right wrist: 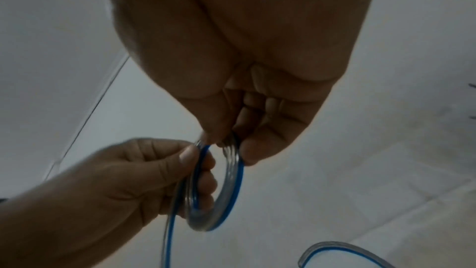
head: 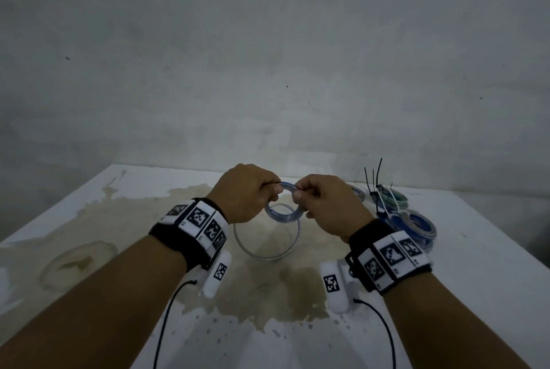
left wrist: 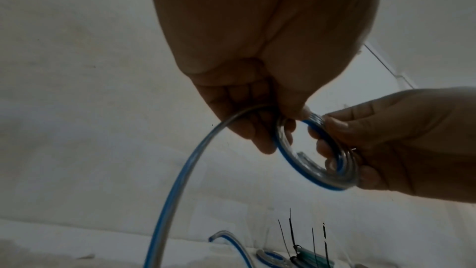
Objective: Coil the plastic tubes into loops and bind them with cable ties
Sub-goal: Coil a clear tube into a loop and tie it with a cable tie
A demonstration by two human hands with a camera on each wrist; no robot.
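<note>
A clear plastic tube with a blue stripe is wound into a small coil (head: 284, 214) held above the table between both hands. My left hand (head: 253, 190) pinches the coil's left side, seen closer as the left hand (left wrist: 270, 119) with curled fingers on the coil (left wrist: 309, 170). My right hand (head: 315, 199) grips the right side, thumb on top; the wrist view shows the right hand (right wrist: 231, 140) on the coil (right wrist: 226, 201). The tube's loose tail (head: 262, 249) hangs below in a wide loop, and its free end (right wrist: 322, 252) lies on the table.
The white table (head: 89, 220) carries a large brown stain (head: 268, 279). At the back right lie several finished coils (head: 416, 223), blue and greenish, with black cable ties (head: 378, 178) sticking up. A grey wall stands right behind the table.
</note>
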